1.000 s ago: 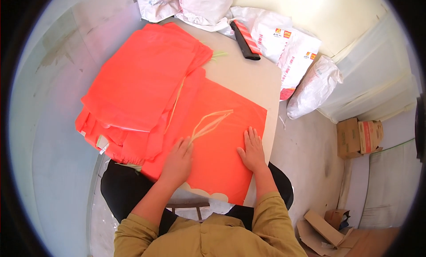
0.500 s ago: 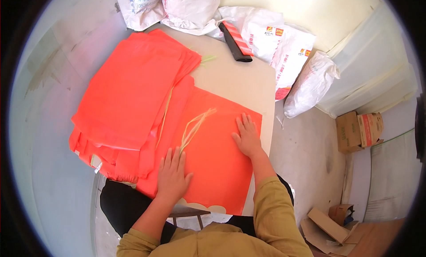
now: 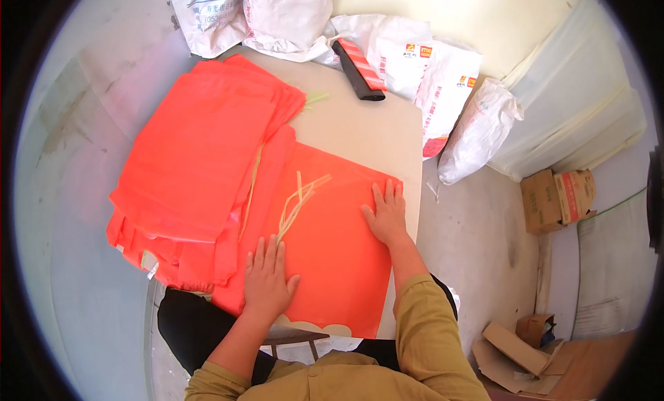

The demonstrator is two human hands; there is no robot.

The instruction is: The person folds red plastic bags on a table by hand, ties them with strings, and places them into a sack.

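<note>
A thin red sheet (image 3: 339, 262) lies flat on the table before me. My left hand (image 3: 270, 280) rests palm down near its left part, fingers stretched out. Just beyond those fingertips is a loose bunch of narrow yellow strips (image 3: 293, 208), its lower end touching or close under them. Near the sheet's far right corner my right hand (image 3: 387, 215) presses flat, fingers extended. To the left rises a thick, uneven pile of red sheets (image 3: 194, 145), with a single yellow strip along its right side.
Behind the pile, white woven sacks (image 3: 287, 17) line the beige tabletop's (image 3: 360, 128) back edge. A black-and-red roll (image 3: 361, 72) lies against them. Another white sack (image 3: 481, 131) leans at the right. Cardboard boxes (image 3: 543, 200) and flattened cardboard (image 3: 515, 352) are on the floor.
My view has shifted slightly. The yellow strips are spread a little wider, one end now pointing away from me. Both hands stay flat on the red sheet, the right one nearer its corner.
</note>
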